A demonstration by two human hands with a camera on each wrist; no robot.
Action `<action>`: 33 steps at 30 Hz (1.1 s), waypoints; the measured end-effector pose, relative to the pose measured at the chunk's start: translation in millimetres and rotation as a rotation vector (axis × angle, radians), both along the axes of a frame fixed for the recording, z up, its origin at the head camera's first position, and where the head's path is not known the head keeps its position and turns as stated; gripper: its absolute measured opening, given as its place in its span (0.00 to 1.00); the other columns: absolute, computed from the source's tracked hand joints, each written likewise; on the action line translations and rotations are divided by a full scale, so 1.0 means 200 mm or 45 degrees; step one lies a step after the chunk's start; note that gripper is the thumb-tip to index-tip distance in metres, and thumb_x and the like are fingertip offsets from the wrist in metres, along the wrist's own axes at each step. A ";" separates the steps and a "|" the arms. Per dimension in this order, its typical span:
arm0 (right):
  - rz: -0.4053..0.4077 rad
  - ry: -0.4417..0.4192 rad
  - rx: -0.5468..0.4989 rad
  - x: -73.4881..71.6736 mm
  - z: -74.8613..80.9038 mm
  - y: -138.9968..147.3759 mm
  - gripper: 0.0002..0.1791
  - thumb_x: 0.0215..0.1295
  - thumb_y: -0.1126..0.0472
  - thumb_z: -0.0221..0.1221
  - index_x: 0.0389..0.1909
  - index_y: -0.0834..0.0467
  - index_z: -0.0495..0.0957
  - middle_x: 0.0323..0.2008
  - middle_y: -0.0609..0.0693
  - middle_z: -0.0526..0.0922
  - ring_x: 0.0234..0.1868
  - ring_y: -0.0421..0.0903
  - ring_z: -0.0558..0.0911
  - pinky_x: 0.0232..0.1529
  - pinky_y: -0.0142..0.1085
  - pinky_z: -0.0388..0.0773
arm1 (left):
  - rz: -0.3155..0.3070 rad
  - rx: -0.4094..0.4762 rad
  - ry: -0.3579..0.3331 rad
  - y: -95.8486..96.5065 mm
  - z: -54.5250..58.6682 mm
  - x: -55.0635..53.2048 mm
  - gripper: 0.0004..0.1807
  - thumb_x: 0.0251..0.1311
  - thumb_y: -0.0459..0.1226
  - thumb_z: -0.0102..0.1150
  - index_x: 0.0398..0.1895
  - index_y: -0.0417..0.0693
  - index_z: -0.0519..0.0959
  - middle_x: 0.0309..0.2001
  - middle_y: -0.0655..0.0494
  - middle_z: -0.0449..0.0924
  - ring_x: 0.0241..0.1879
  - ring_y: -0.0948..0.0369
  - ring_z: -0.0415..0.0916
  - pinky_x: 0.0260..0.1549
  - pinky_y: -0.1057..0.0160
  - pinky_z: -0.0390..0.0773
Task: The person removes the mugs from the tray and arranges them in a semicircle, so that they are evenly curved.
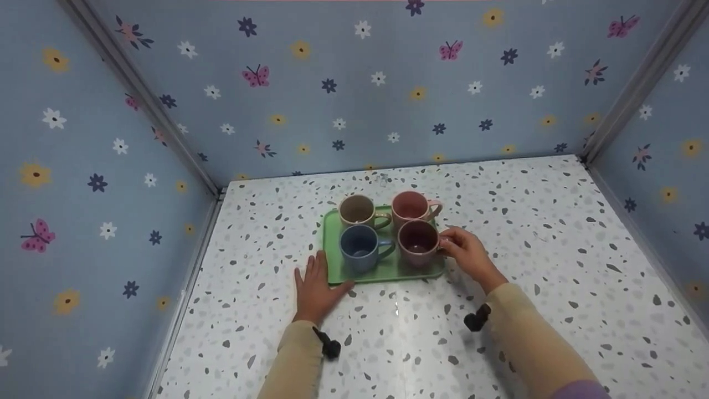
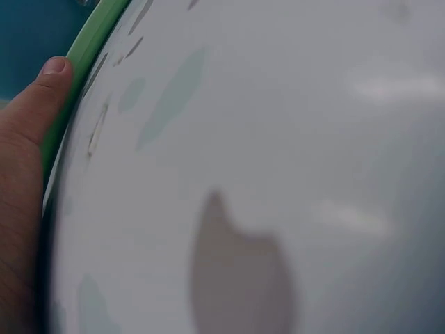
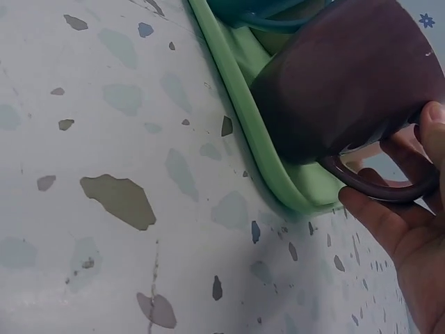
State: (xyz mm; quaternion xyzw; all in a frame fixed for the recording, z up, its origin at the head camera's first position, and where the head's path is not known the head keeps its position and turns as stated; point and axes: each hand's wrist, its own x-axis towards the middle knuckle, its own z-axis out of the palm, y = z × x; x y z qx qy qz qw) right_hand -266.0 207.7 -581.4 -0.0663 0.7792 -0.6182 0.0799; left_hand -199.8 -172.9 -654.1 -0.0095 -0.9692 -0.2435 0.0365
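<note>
A green tray (image 1: 335,271) bears a blue mug (image 1: 360,252), a beige mug (image 1: 354,209), a pink mug (image 1: 407,205) and a dark maroon mug (image 1: 416,256). My right hand (image 1: 468,255) pinches the maroon mug's handle at the tray's right side. In the right wrist view, thumb and fingers are around that handle (image 3: 379,191), and the mug's base is at the tray's corner. At the tray's near left corner my left hand (image 1: 316,291) lies with its fingers spread, thumb along the front rim. The left wrist view shows the thumb (image 2: 49,94) against the green rim.
The tray stands on a white speckled tabletop (image 1: 266,238). Blue panels with flowers and butterflies (image 1: 360,105) rise behind it and at both sides. A black wrist camera (image 1: 329,346) sits on the left sleeve, another (image 1: 477,317) on the right.
</note>
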 end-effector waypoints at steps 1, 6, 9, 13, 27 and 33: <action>0.003 0.007 -0.008 0.00 0.00 0.01 0.13 0.75 0.61 0.57 0.52 0.65 0.77 0.49 0.60 0.83 0.52 0.49 0.84 0.54 0.41 0.83 | 0.002 -0.006 -0.007 0.00 0.00 0.00 0.65 0.54 0.75 0.52 0.82 0.42 0.45 0.81 0.49 0.45 0.80 0.50 0.39 0.75 0.40 0.28; 0.009 0.051 -0.034 -0.02 0.04 0.05 0.15 0.74 0.61 0.58 0.53 0.68 0.76 0.49 0.63 0.83 0.49 0.45 0.85 0.54 0.43 0.83 | 0.003 -0.024 -0.019 0.01 -0.01 -0.02 0.65 0.54 0.76 0.50 0.82 0.43 0.43 0.81 0.51 0.44 0.81 0.51 0.37 0.75 0.41 0.27; 0.029 0.053 -0.040 -0.02 0.08 0.07 0.14 0.75 0.64 0.56 0.54 0.70 0.75 0.50 0.66 0.82 0.47 0.42 0.86 0.55 0.48 0.82 | -0.001 -0.009 -0.013 0.01 -0.01 -0.02 0.65 0.54 0.76 0.50 0.82 0.42 0.43 0.81 0.50 0.44 0.81 0.51 0.37 0.75 0.41 0.27; 0.040 0.052 -0.050 -0.02 0.09 0.11 0.15 0.75 0.65 0.55 0.54 0.72 0.75 0.51 0.69 0.81 0.46 0.42 0.86 0.54 0.48 0.83 | 0.004 -0.011 -0.012 0.01 0.00 0.00 0.65 0.54 0.76 0.50 0.82 0.42 0.44 0.81 0.49 0.45 0.80 0.51 0.38 0.75 0.41 0.27; -0.007 0.100 0.038 -0.03 0.12 0.33 0.18 0.75 0.57 0.58 0.54 0.68 0.75 0.50 0.65 0.82 0.45 0.43 0.87 0.50 0.41 0.85 | 0.007 0.003 -0.004 0.01 0.01 0.01 0.64 0.55 0.75 0.51 0.82 0.43 0.44 0.81 0.49 0.45 0.80 0.50 0.39 0.75 0.40 0.28; -0.056 0.102 0.074 -0.04 0.11 0.41 0.18 0.75 0.58 0.57 0.54 0.69 0.74 0.49 0.65 0.81 0.45 0.39 0.86 0.49 0.39 0.85 | 0.003 -0.006 0.016 0.01 0.02 0.01 0.64 0.55 0.74 0.54 0.81 0.41 0.46 0.81 0.48 0.48 0.80 0.49 0.41 0.75 0.39 0.31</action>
